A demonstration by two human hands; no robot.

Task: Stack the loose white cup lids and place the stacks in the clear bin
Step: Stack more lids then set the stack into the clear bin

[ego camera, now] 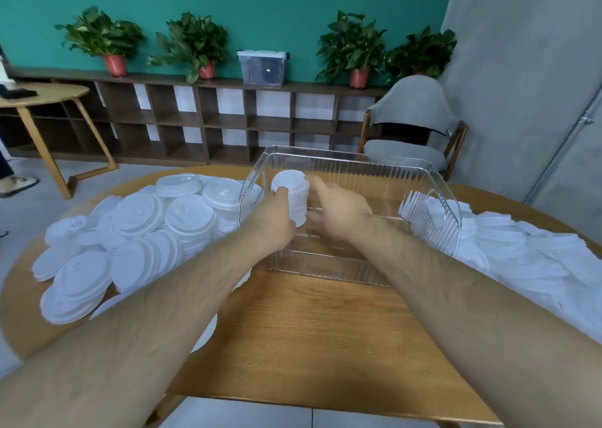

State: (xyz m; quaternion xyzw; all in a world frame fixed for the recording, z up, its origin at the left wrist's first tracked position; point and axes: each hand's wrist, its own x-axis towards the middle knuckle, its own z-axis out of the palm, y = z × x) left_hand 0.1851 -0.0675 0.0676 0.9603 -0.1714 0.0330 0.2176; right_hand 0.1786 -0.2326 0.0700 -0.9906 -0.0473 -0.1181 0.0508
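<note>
A tall stack of white cup lids [293, 193] stands upright inside the clear ribbed bin [358, 268], near its left wall. My left hand [273, 222] reaches over the bin's near wall and grips the stack's left side. My right hand [338, 209] is just right of the stack with fingers spread and relaxed; it is blurred, and whether it touches the stack I cannot tell. Loose white lids [130, 235] lie heaped on the wooden table left of the bin. More white lids [527, 248] spread out to the bin's right.
The round wooden table [309, 330] has bare wood in front of the bin. Behind it stand a grey chair [410, 125], a low shelf with potted plants [192, 43] and a lidded box [262, 68], and a second table [45, 95] at far left.
</note>
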